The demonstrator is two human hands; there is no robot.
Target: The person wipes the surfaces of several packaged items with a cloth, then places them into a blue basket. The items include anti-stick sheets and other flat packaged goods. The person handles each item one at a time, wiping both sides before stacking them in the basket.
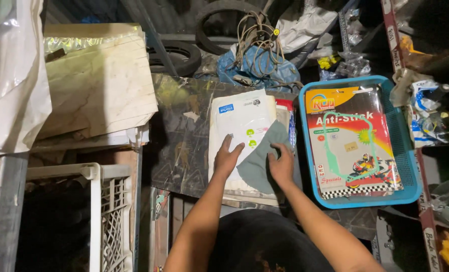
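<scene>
My left hand [227, 158] lies flat, fingers spread, on a white flat packet [239, 123] that tops a stack of packets on a dark worn table [176, 131]. My right hand [281, 164] rests with bent fingers on a grey-green sheet [265, 151] that lies over the lower right part of the white packet. Neither hand grips anything. To the right stands a blue plastic basket [408, 166] holding a red and yellow packaged gasket sheet [353, 141], about a hand's width from my right hand.
A white plastic crate [111, 211] stands at the lower left. Beige boards [101, 85] are stacked at the upper left beside a white plastic bag [13, 75]. Tyres [176, 55], tangled cables [257, 40] and a blue bag [249, 68] lie behind the table. Shelves with small packets [426, 106] fill the right.
</scene>
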